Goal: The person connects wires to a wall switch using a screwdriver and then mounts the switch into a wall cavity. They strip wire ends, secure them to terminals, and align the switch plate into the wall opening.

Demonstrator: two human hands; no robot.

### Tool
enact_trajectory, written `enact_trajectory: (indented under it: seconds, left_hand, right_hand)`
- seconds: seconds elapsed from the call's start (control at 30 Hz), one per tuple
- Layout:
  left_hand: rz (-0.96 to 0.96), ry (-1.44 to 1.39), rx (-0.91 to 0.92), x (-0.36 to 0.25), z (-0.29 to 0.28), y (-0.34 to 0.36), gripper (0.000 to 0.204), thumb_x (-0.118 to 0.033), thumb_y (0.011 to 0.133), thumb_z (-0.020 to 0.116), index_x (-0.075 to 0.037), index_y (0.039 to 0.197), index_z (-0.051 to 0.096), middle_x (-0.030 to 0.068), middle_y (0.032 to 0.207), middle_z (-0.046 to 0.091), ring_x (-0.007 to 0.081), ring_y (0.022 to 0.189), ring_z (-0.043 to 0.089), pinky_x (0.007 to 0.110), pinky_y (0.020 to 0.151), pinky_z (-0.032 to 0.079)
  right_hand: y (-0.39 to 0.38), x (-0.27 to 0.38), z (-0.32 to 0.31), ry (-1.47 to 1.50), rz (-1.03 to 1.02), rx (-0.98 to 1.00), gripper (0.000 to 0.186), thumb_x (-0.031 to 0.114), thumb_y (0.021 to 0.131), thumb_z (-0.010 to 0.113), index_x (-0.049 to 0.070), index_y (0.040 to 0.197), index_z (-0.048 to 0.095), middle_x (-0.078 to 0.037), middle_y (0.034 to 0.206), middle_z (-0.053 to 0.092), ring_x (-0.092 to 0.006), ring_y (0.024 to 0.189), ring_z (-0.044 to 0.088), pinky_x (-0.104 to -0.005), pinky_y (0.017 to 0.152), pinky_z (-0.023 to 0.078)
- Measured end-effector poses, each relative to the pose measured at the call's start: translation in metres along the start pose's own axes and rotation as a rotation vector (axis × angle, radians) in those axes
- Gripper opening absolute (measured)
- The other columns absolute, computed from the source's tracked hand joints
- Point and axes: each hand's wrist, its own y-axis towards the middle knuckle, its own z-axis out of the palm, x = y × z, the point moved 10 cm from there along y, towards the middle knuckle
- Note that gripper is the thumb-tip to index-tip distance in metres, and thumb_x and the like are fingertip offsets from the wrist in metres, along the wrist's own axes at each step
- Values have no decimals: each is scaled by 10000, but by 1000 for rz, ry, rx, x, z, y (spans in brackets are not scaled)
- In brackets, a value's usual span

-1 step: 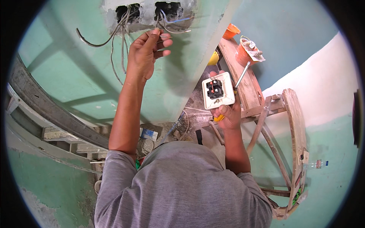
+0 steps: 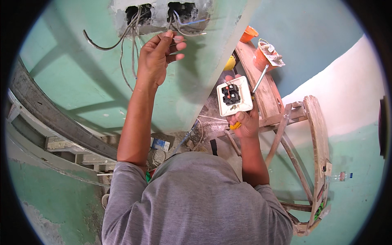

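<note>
1. Barely anything moves since the earlier frame: the white plate (image 2: 245, 96) sits a touch higher, and the wall openings (image 2: 185, 10) shift slightly right in view.
2. Left hand (image 2: 155, 61), up and left of the white plate: thumb and forefinger pinch thin wires (image 2: 179, 39); its other fingers stay loosely bent and spread apart.
3. Right hand (image 2: 248, 124), at the white plate's lower edge: fingers curl behind the plate with the thumb at the front, also keeping a screwdriver (image 2: 260, 79); how tightly, I cannot tell.
4. Any lettering on the blue-and-white carton (image 2: 161, 145), below and left of the white plate, is too small to read.
5. Smooth, shallow and round-cornered, the white plate carries black blocks (image 2: 231, 98). Right of it runs a rough wooden tabletop (image 2: 269, 102), bearing an orange bucket (image 2: 261, 61) above and right of the plate.
</note>
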Motion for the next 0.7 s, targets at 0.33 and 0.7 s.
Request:
enact_trajectory:
  seconds: [0.33, 0.7]
  left_hand:
    - [52, 7, 37, -3, -3, 2, 338, -302, 1002, 709, -37, 1193, 621, 85, 1077, 730, 171, 915, 711, 331, 745, 605]
    - [152, 45, 12, -15, -1, 1, 319, -261, 1006, 717, -61, 1215, 584, 106, 1028, 747, 180, 842, 715, 333, 693, 605]
  right_hand:
    - [21, -21, 28, 91, 36, 54, 1056, 184, 759, 902, 16, 1604, 291, -245, 1598, 409, -77, 703, 627, -196, 523, 494]
    - [26, -26, 38, 94, 11, 74, 988, 159, 841, 856, -22, 1604, 255, -262, 1616, 373, -66, 720, 605, -230, 593, 515]
